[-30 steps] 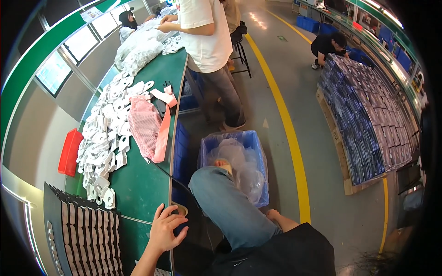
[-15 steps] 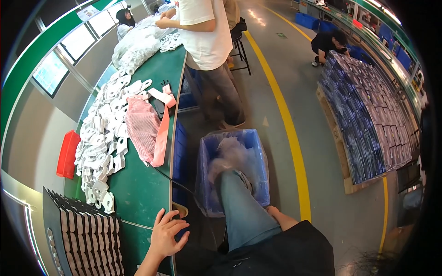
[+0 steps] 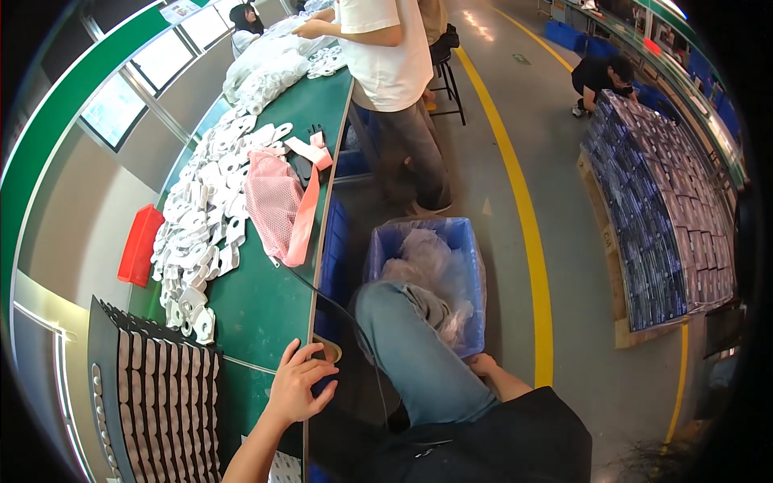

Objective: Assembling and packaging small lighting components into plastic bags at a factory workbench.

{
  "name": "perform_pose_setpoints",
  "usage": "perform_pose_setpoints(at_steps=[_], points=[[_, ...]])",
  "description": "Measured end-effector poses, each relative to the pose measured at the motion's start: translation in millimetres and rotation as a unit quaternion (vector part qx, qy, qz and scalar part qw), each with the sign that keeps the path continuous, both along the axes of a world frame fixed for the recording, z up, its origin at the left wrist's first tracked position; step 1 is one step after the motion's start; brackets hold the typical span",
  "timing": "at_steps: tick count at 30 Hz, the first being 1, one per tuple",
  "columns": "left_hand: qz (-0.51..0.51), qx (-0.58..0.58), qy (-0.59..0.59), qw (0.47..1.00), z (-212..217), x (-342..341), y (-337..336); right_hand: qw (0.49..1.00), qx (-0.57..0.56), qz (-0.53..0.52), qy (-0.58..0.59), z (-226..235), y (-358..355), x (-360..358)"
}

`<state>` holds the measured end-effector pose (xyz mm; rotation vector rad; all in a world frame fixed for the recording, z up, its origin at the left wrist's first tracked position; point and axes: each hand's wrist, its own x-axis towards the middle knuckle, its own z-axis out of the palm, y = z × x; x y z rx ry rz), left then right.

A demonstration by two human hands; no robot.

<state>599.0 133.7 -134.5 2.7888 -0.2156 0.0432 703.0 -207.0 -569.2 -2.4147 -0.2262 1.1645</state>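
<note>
Head view: the person's left hand [image 3: 299, 385] is at the edge of the green table [image 3: 266, 314], palm down, fingers loosely spread and with nothing visible in its grasp; whether it rests on the surface cannot be told. The right hand [image 3: 483, 365] is at the near right corner of a blue bin [image 3: 480, 274], fingers partly hidden, so it cannot be told whether they are curled round the rim or only touching it. The bin stands on the floor just right of the table, with crumpled clear plastic bags [image 3: 427, 249] inside. A bent leg [image 3: 419, 354] in blue jeans overlaps the bin's near side, the foot out of sight. On the table, beyond the left hand, lies a pink mesh bag [image 3: 274, 201] with a flat pink strap [image 3: 304, 221] along its right side, and a black cord [image 3: 322, 299] runs from near the bag's lower end over the table edge. Left of the bag spreads a heap of white pieces [image 3: 197, 225], with a red tray [image 3: 141, 245] beside it and a dark rack [image 3: 165, 402] of pale strips nearer the person. Farther up the table a co-worker in a white shirt [image 3: 386, 56] stands at its right side. Across the yellow floor line [image 3: 523, 217], a tall stack of boxes [image 3: 644, 217] sits on a wooden pallet [image 3: 600, 217], with another person [image 3: 596, 80] crouching behind it.
</note>
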Motion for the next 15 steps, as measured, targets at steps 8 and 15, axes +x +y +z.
perform_pose_setpoints(at_steps=[8,15], points=[[0.008,0.012,0.018,1.000,3.3,2.3,-4.0,0.998,-0.033,-0.049,0.005,-53.4,-35.0,-26.1],[0.015,-0.004,0.033,0.999,-2.2,5.8,-2.0,0.999,-0.016,-0.029,-0.020,-73.3,-30.3,-27.5]])
